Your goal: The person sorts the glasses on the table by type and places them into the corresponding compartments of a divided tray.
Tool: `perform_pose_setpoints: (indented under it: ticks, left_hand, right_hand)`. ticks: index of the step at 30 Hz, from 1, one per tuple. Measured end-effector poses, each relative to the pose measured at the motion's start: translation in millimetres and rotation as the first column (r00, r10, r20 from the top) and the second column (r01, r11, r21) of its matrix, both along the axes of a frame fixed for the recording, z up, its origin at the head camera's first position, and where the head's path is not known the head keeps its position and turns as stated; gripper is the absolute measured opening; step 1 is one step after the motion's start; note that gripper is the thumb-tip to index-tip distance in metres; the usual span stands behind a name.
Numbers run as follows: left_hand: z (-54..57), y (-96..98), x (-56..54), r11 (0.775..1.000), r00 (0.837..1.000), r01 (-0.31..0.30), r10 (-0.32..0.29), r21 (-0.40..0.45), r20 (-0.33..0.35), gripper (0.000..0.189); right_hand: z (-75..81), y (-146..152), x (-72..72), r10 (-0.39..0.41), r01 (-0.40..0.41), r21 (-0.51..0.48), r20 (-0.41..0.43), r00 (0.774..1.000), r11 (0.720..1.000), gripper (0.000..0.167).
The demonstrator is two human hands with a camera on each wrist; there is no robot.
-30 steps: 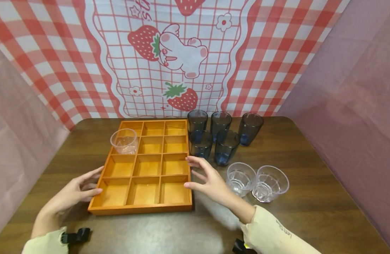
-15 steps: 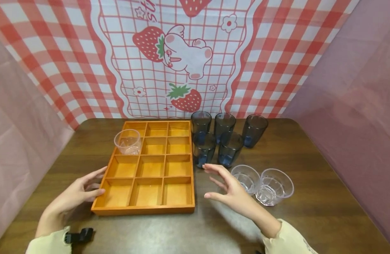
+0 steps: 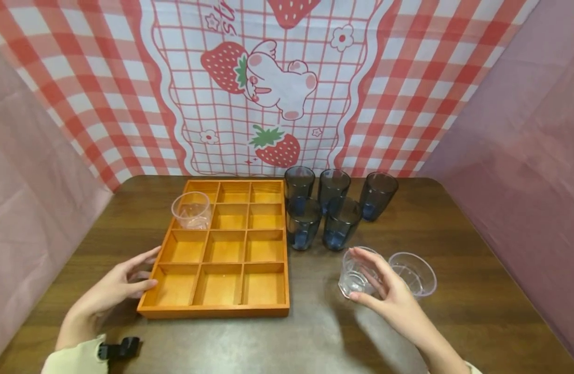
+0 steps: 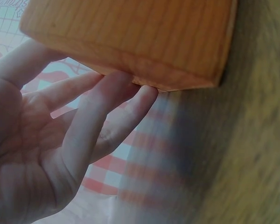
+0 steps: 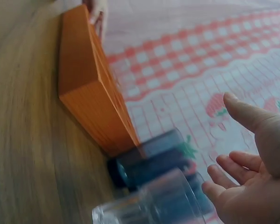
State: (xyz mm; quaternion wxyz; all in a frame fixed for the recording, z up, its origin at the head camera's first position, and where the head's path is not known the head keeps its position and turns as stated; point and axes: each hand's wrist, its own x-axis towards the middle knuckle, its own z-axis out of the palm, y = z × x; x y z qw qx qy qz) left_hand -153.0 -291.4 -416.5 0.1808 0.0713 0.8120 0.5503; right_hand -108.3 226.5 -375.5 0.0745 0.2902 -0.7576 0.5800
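My left hand (image 3: 114, 288) rests its fingertips against the left side of an orange wooden compartment tray (image 3: 216, 312). In the left wrist view, loosely extended fingers (image 4: 84, 135) meet the tray's lower edge. A clear plastic cup (image 3: 193, 215) sits in the tray's left column, second compartment from the back. My right hand (image 3: 396, 298) is spread beside another upright clear cup (image 3: 348, 278), overlapping it in the head view. In the right wrist view, thumb and fingers are apart, with that cup (image 5: 149, 200) lower left of them. A third clear cup (image 3: 415, 275) stands behind the hand, partly hidden.
Several dark blue-grey tumblers (image 3: 343, 223) stand close together along the tray's right side, toward the back of the wooden table (image 3: 212, 345). A checked strawberry cloth (image 3: 287, 93) hangs behind the table, with pink cloth (image 3: 516, 156) at the sides.
My right hand has left the tray's right edge and moved right to the nearer clear cup. The left hand stays at the tray. The head view has shifted slightly.
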Motion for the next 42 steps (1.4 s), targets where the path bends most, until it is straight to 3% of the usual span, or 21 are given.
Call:
perform_pose_setpoints:
  ticks: [7, 15, 22, 28, 35, 42]
  left_hand:
    - [1.8, -0.5, 0.5, 1.0, 1.0, 0.009, -0.009, -0.001, -0.006, 0.077]
    - [0.9, -2.8, 2.0, 1.0, 1.0, 0.012, -0.012, 0.01, -0.023, 0.076]
    - [-0.2, -4.2, 1.9, 0.999, 0.998, 0.04, -0.039, 0.029, -0.046, 0.075]
    - [-2.3, -4.3, 2.5, 0.998, 0.998, 0.052, -0.051, 0.037, -0.028, 0.075]
    - [-4.6, -4.8, 5.1, 0.997, 0.996, 0.063, -0.061, 0.032, -0.061, 0.073]
    - [-3.3, -4.1, 3.3, 0.998, 0.997, 0.054, -0.051, 0.045, -0.052, 0.074]
  right_hand:
    - [-5.5, 27, 16.1, -0.042, 0.035, -0.149, -0.047, 0.998, 0.988, 0.078]
    - [-17.3, 49, 31.1, -0.053, 0.046, -0.274, -0.018, 0.998, 0.96, 0.082]
    - [-34.3, 52, 35.2, -0.013, -0.002, -0.274, -0.053, 0.998, 0.962, 0.088]
    - [-43.1, 53, 33.2, 0.045, -0.07, -0.324, -0.083, 0.996, 0.944, 0.09]
    - [-46.6, 53, 33.7, 0.006, -0.025, -0.293, -0.068, 0.998, 0.956, 0.09]
    - [-41.7, 53, 29.2, 0.0, -0.024, -0.314, -0.074, 0.997, 0.949, 0.089]
